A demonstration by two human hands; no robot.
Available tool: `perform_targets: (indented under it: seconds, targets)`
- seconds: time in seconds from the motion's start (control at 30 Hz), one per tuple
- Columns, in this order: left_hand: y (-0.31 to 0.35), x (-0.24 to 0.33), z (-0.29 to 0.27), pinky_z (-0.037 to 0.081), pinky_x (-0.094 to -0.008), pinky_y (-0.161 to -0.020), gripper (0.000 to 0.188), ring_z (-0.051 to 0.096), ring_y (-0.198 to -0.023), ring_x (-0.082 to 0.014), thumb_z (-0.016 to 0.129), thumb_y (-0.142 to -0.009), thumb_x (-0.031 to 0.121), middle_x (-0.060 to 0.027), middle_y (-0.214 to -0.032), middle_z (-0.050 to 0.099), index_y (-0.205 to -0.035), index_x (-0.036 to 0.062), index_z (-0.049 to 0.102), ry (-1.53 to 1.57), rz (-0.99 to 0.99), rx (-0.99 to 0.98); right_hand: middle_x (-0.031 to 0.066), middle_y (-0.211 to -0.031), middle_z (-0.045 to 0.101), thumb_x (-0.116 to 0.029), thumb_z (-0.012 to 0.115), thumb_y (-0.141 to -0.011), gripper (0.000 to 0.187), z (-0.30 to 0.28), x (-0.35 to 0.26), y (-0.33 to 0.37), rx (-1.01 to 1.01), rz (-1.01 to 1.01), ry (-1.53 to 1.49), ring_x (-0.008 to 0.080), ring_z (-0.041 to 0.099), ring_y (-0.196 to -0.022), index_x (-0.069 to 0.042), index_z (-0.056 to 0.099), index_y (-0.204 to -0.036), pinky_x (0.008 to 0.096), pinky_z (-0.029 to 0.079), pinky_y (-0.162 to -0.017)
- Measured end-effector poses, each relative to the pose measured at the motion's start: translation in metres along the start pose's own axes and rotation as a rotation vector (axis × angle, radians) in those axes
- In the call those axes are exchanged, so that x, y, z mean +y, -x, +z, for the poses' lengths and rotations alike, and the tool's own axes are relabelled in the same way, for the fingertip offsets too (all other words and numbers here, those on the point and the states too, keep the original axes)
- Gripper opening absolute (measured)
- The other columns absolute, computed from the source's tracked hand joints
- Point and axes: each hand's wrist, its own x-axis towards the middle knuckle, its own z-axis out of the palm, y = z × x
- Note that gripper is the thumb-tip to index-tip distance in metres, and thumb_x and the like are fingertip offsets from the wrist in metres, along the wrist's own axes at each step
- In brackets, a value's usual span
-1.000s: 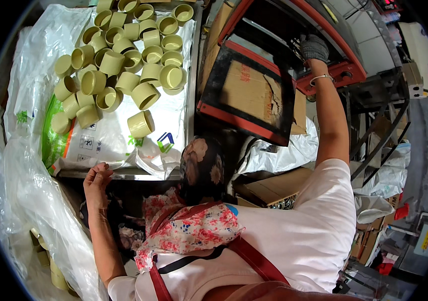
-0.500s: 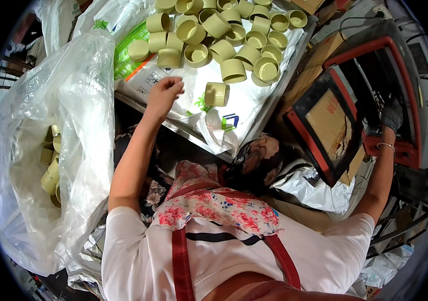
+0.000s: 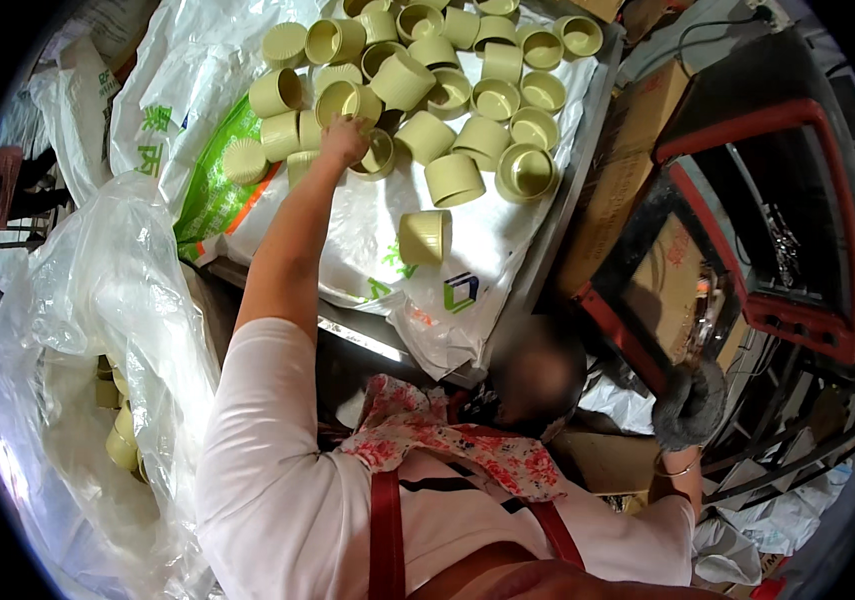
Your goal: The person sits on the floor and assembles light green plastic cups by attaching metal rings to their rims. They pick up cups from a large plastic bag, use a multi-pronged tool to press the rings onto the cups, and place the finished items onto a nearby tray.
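Observation:
Several ribbed, pale green plastic caps (image 3: 455,180) lie in a loose heap on white plastic sacking (image 3: 367,235). My bare left hand (image 3: 345,140) reaches into the near left side of the heap, its fingers bent over the near rim of one cap (image 3: 339,98). A single cap (image 3: 424,237) lies apart from the heap, closer to me. My right hand (image 3: 689,405), in a grey glove, is low at the bottom corner of a red-framed, black-edged window panel (image 3: 625,330). Its fingers are curled, and anything inside them is hidden.
At the right stands a dark machine with a red-framed opening (image 3: 802,235). A cardboard box (image 3: 622,170) is beside the metal tray edge (image 3: 559,215). On my left, a big clear plastic bag (image 3: 97,290) has more caps inside. Black metal racking (image 3: 797,420) is at the lower right.
My left hand has moved forward from the sacking to a cap in the heap. My right hand has left the red-framed opening and come down towards me. The whole view has shifted slightly.

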Motion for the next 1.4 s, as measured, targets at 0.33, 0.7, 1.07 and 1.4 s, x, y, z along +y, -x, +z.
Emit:
perform_targets:
  seconds: [0.33, 0.7, 1.07, 1.4]
  targets:
    - [0.165, 0.047, -0.047, 0.045, -0.0241, -0.074, 0.034, 0.057, -0.082, -0.0117, 0.058, -0.081, 0.004, -0.0070, -0.092, 0.062, -0.113, -0.0044, 0.050, 1.223, -0.166, 0.191, 0.0083, -0.073, 0.059, -0.010, 0.060, -0.081, 0.013, 0.090, -0.088, -0.071, -0.189, 0.625, -0.915, 0.0132, 0.057, -0.065, 0.002, 0.058, -0.086, 0.0258, 0.046, -0.061]
    - [0.430, 0.091, -0.157, 0.040, -0.0177, -0.065, 0.018, 0.049, -0.071, -0.0030, 0.060, -0.081, 0.012, 0.0023, -0.081, 0.055, -0.096, 0.0029, 0.055, 1.642, -0.149, -0.060, 0.0027, -0.083, 0.064, -0.013, 0.063, -0.080, 0.020, 0.110, -0.180, 0.026, -0.652, 0.611, -1.361, 0.0068, 0.055, -0.079, 0.002, 0.062, -0.093, 0.0232, 0.046, -0.073]
    - [0.506, 0.086, -0.143, 0.034, -0.0246, -0.094, 0.050, 0.043, -0.110, -0.0120, 0.063, -0.078, 0.009, -0.0068, -0.117, 0.048, -0.123, 0.0009, 0.043, 1.613, -0.241, -0.045, 0.0034, -0.084, 0.062, -0.012, 0.062, -0.079, 0.017, 0.086, -0.223, 0.090, -0.718, 0.563, -1.359, 0.0090, 0.055, -0.077, 0.000, 0.063, -0.090, 0.0244, 0.045, -0.071]
    - [0.509, 0.074, -0.139, 0.043, -0.0205, -0.068, 0.027, 0.052, -0.076, -0.0065, 0.067, -0.075, 0.005, -0.0015, -0.085, 0.055, -0.099, 0.0003, 0.056, 1.610, -0.257, 0.007, 0.0025, -0.077, 0.058, -0.015, 0.060, -0.078, 0.015, 0.102, -0.226, 0.081, -0.708, 0.270, -1.256, 0.0105, 0.053, -0.072, -0.001, 0.061, -0.083, 0.0261, 0.044, -0.067]
